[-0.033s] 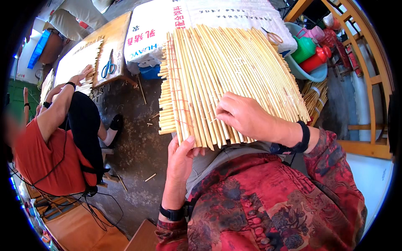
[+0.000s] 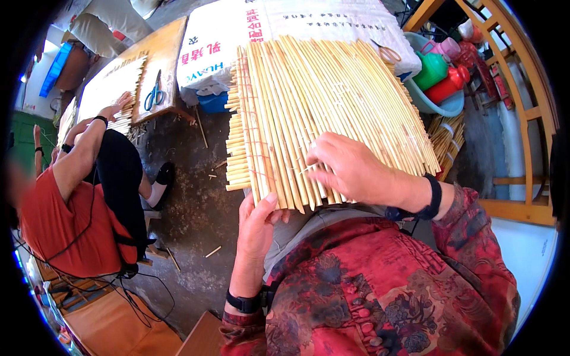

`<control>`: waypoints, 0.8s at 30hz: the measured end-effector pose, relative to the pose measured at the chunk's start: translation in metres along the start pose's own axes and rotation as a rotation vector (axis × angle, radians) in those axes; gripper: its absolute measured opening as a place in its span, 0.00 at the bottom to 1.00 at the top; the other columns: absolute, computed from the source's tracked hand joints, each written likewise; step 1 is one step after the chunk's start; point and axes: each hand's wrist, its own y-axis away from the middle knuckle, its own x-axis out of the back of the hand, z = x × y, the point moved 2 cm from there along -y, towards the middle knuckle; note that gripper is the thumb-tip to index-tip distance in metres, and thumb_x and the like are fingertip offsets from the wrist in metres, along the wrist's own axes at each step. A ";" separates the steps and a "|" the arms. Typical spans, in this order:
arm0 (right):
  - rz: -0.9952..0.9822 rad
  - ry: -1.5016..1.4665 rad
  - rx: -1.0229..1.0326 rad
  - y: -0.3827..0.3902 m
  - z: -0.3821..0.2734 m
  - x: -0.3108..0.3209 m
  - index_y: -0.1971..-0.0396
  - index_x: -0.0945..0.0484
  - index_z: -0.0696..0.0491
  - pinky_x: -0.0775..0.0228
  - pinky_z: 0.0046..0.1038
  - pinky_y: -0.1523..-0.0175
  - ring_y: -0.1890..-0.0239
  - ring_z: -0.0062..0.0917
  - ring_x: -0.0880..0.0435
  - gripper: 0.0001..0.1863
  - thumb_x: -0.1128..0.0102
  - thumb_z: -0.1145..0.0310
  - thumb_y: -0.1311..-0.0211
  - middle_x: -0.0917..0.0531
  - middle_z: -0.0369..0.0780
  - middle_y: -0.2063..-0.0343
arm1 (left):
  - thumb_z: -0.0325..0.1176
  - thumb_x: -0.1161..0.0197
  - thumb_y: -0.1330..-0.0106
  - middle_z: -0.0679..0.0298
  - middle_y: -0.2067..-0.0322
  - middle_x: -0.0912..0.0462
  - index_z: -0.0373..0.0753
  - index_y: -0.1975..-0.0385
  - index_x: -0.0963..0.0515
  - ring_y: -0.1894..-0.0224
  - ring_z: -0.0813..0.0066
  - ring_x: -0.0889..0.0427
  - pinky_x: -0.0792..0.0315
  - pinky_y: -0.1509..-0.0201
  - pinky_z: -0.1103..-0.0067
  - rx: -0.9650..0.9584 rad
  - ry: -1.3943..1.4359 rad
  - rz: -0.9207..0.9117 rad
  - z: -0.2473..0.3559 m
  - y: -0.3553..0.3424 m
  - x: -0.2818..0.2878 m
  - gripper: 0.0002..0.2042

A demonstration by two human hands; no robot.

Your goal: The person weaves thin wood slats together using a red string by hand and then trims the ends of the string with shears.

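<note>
- Landmark: the stick mat (image 2: 332, 89), pale straight sticks side by side, lying partly on the sack-covered table (image 2: 208, 41), its near edge overhanging toward the wearer's lap
- Left hand (image 2: 255, 218) clamped on the mat's near left corner, thumb on top, fingers mostly hidden beneath
- Right hand (image 2: 347, 169) over the mat's near middle, digits bent; cannot tell whether the tips meet or pinch anything, a thin pale sliver shows by the thumb
- Red thread (image 2: 256, 142) crosses the mat's left side, where shorter stick ends jut out unevenly; a sleeve or wrist band could snag there and pull it slack
- Likeliest trouble, as judged: the near corner sagging if the left thumb lets up, since the overhang has little visible support, and sticks then fanning out of line
- A hard tug by the right hand could skew neighbouring sticks or split one; near ends already look uneven
- Scissors (image 2: 389, 54) lie close by the mat's far right corner; a swing of the mat could nudge them toward the basin (image 2: 454, 105), just beyond its right edge
- Loose stick (image 2: 202, 127) on the floor left of the mat, a possible slip underfoot
</note>
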 end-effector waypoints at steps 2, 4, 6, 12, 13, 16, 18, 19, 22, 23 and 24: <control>-0.016 0.180 0.165 0.012 -0.013 0.004 0.59 0.28 0.59 0.33 0.37 0.52 0.56 0.39 0.25 0.23 0.34 0.63 0.54 0.25 0.45 0.62 | 0.38 0.48 0.35 0.61 0.69 0.23 0.30 0.54 0.31 0.77 0.80 0.30 0.32 0.72 0.79 -0.010 -0.026 -0.009 0.002 0.000 -0.004 0.17; -0.007 0.327 0.245 0.026 -0.029 0.004 0.53 0.29 0.60 0.34 0.38 0.48 0.52 0.38 0.25 0.29 0.33 0.62 0.55 0.24 0.45 0.57 | 0.44 0.48 0.33 0.61 0.69 0.23 0.31 0.54 0.31 0.77 0.80 0.31 0.33 0.73 0.80 -0.028 -0.045 -0.024 0.003 0.000 -0.009 0.20; 0.006 0.466 0.204 0.038 -0.029 -0.001 0.49 0.31 0.60 0.35 0.37 0.46 0.47 0.38 0.27 0.31 0.34 0.65 0.56 0.26 0.46 0.51 | 0.49 0.48 0.34 0.64 0.72 0.27 0.31 0.53 0.31 0.77 0.82 0.34 0.34 0.70 0.80 -0.082 0.077 -0.131 0.008 0.000 -0.019 0.24; 0.263 0.523 0.246 0.020 -0.044 0.064 0.48 0.31 0.61 0.32 0.35 0.47 0.49 0.39 0.24 0.31 0.37 0.74 0.58 0.25 0.48 0.53 | 0.49 0.51 0.31 0.63 0.71 0.25 0.29 0.45 0.35 0.74 0.80 0.29 0.31 0.63 0.82 -0.254 0.011 -0.317 0.066 -0.002 -0.086 0.27; 0.318 0.521 0.238 0.017 -0.046 0.080 0.48 0.31 0.61 0.31 0.34 0.48 0.51 0.40 0.23 0.29 0.38 0.76 0.55 0.24 0.48 0.54 | 0.46 0.51 0.30 0.62 0.70 0.24 0.29 0.46 0.34 0.73 0.79 0.28 0.31 0.64 0.83 -0.260 -0.135 -0.331 0.075 -0.007 -0.092 0.25; 0.344 0.407 0.092 0.009 -0.054 0.124 0.48 0.30 0.60 0.30 0.34 0.49 0.52 0.41 0.23 0.25 0.39 0.75 0.48 0.23 0.49 0.56 | 0.29 0.47 0.33 0.72 0.80 0.27 0.34 0.52 0.25 0.77 0.88 0.31 0.36 0.72 0.89 -0.364 -0.406 -0.255 0.090 -0.021 -0.120 0.12; 0.429 0.352 0.005 0.005 -0.055 0.148 0.49 0.30 0.61 0.30 0.31 0.51 0.55 0.41 0.22 0.19 0.44 0.72 0.40 0.22 0.50 0.58 | 0.29 0.47 0.32 0.74 0.81 0.29 0.35 0.56 0.24 0.79 0.90 0.33 0.38 0.75 0.90 -0.438 -0.403 -0.328 0.096 -0.024 -0.139 0.10; 0.469 0.362 0.001 0.003 -0.052 0.158 0.49 0.30 0.61 0.30 0.30 0.51 0.55 0.40 0.21 0.19 0.44 0.71 0.39 0.22 0.50 0.58 | 0.28 0.47 0.32 0.74 0.81 0.30 0.35 0.58 0.23 0.80 0.90 0.34 0.39 0.76 0.90 -0.512 -0.446 -0.312 0.098 -0.027 -0.150 0.08; 0.546 0.329 -0.055 0.002 -0.052 0.182 0.49 0.30 0.62 0.32 0.25 0.52 0.57 0.33 0.20 0.18 0.47 0.68 0.35 0.22 0.48 0.58 | 0.25 0.46 0.34 0.75 0.81 0.31 0.34 0.60 0.23 0.79 0.90 0.36 0.40 0.77 0.90 -0.767 -0.407 -0.388 0.102 -0.032 -0.176 0.07; 0.552 0.360 -0.053 0.001 -0.052 0.187 0.49 0.30 0.62 0.32 0.24 0.52 0.57 0.31 0.21 0.18 0.48 0.68 0.35 0.22 0.47 0.58 | 0.24 0.45 0.35 0.73 0.80 0.30 0.34 0.61 0.23 0.78 0.89 0.35 0.38 0.76 0.88 -0.837 -0.456 -0.373 0.107 -0.029 -0.186 0.06; 0.559 0.390 -0.050 0.001 -0.052 0.193 0.49 0.30 0.62 0.32 0.24 0.52 0.57 0.29 0.21 0.18 0.48 0.67 0.35 0.22 0.47 0.58 | 0.24 0.44 0.35 0.72 0.80 0.29 0.34 0.61 0.23 0.78 0.88 0.34 0.37 0.75 0.87 -0.886 -0.464 -0.390 0.113 -0.029 -0.195 0.06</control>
